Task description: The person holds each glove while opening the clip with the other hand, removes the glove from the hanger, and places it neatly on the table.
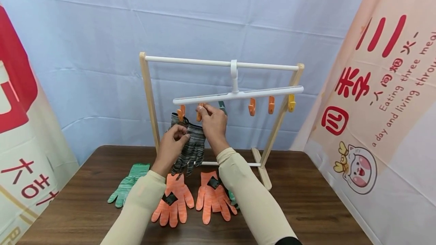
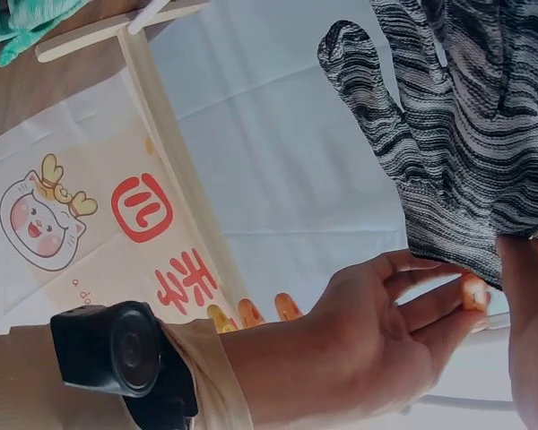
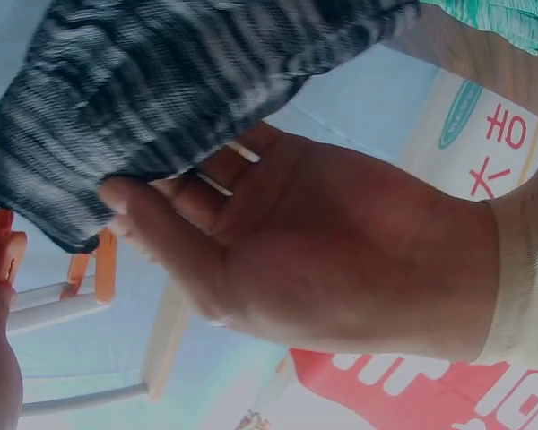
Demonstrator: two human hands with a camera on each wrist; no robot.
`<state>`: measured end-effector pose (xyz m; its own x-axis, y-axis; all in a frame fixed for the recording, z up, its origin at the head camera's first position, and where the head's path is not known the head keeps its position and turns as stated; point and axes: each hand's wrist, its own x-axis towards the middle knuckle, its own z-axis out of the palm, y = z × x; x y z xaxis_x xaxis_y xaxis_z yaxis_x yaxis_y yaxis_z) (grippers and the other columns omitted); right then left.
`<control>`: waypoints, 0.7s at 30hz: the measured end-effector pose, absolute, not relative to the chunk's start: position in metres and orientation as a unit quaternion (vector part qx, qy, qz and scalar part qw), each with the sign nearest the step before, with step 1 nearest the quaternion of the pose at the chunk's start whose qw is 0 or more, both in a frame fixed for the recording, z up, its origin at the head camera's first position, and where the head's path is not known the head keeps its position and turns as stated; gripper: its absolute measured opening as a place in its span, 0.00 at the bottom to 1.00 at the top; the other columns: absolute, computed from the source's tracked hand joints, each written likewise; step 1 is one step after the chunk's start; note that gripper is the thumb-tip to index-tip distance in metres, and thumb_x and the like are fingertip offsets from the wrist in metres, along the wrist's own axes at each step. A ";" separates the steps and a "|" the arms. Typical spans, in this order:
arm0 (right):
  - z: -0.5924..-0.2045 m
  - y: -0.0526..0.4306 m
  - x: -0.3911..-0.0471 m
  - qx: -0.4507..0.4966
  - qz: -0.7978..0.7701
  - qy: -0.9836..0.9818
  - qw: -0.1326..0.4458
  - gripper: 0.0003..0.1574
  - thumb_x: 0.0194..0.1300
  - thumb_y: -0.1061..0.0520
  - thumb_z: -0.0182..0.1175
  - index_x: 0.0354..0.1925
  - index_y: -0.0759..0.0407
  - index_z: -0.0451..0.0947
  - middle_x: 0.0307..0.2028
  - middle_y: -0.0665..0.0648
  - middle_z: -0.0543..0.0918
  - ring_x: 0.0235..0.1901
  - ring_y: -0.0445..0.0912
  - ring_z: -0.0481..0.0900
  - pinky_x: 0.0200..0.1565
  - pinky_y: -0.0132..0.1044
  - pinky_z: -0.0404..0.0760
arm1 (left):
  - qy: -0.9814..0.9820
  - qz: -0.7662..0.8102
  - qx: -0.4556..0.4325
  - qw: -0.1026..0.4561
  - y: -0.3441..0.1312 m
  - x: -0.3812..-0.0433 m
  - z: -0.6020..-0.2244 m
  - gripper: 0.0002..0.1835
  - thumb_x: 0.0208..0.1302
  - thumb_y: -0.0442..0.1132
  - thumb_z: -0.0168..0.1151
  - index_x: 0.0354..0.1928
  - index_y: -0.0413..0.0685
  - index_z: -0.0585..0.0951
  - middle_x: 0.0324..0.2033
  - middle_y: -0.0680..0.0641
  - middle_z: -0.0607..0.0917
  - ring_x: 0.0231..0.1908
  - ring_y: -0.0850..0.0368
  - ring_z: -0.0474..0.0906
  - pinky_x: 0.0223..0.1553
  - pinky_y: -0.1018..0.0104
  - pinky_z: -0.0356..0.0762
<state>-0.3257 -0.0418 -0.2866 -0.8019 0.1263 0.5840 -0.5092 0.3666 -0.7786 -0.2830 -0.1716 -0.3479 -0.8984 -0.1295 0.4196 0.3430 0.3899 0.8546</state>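
Observation:
A grey-and-black striped knit glove (image 1: 194,143) hangs fingers down from the white hanger (image 1: 211,96), an orange clip (image 1: 181,113) at its cuff's left side. My left hand (image 1: 171,146) holds the glove near the cuff, thumb on the fabric in the right wrist view. With thumb and fingers, my right hand (image 1: 214,124) pinches a second orange clip (image 2: 472,292) by the cuff's other corner. I cannot tell whether that clip bites the fabric. The hanger tilts, its left end lower. A dark green clip (image 1: 222,106) shows behind my right hand.
A wooden stand with a white top bar (image 1: 190,61) carries the hanger. Two more orange clips (image 1: 252,107) and a yellow clip (image 1: 291,103) hang at right. On the brown table (image 1: 299,199) lie orange gloves (image 1: 177,188) and green gloves (image 1: 134,179), one partly behind my right sleeve.

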 end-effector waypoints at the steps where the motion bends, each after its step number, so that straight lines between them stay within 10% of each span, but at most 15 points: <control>1: -0.287 -0.042 -0.326 0.123 0.551 -0.773 0.288 0.10 0.61 0.47 0.59 0.34 0.47 0.86 0.23 0.45 0.82 0.17 0.43 0.71 0.20 0.36 0.65 | -0.806 -0.547 -0.066 0.216 -0.174 -0.282 -0.349 0.04 0.64 0.42 0.58 0.39 0.55 0.75 0.27 0.50 0.80 0.29 0.55 0.73 0.31 0.59 0.68; 21: -0.289 -0.042 -0.323 0.120 0.565 -0.768 0.277 0.12 0.62 0.46 0.59 0.40 0.46 0.85 0.26 0.45 0.83 0.20 0.40 0.74 0.21 0.37 0.68 | -0.843 -0.480 0.026 0.242 -0.239 -0.275 -0.374 0.09 0.65 0.47 0.55 0.44 0.55 0.75 0.31 0.49 0.81 0.32 0.54 0.73 0.31 0.61 0.68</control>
<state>-0.3231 -0.0420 -0.2888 -0.8183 0.1283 0.5603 -0.4965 0.3334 -0.8015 -0.2754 -0.2386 -0.3739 -0.8812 -0.2767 0.3834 0.1890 0.5372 0.8220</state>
